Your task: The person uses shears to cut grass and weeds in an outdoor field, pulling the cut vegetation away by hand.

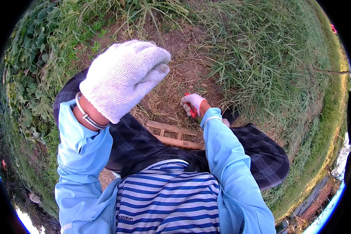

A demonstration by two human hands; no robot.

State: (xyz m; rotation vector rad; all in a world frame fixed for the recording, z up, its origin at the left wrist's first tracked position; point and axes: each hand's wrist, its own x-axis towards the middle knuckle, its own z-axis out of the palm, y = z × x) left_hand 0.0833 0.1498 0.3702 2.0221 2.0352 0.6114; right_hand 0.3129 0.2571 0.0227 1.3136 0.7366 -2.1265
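Observation:
My left hand [125,76], in a white knitted glove, is raised close to the camera. Its fingers are together and the thumb lies near them; nothing shows between them, though the palm is hidden. Lower down, over the bare soil [166,93], my right hand [193,104] wears a similar glove with an orange cuff. It is closed around a red-handled tool [194,111], whose working end I cannot make out. Just in front of my body, between my legs, lies a small wooden frame [175,142] with two rails and short crosspieces.
Cut or flattened grass [260,67] covers the ground ahead and to the right. Broad-leaved plants [29,61] grow along the left. My bent legs in dark checked trousers [260,155] flank the wooden frame. A thin stick [333,71] juts in at the far right.

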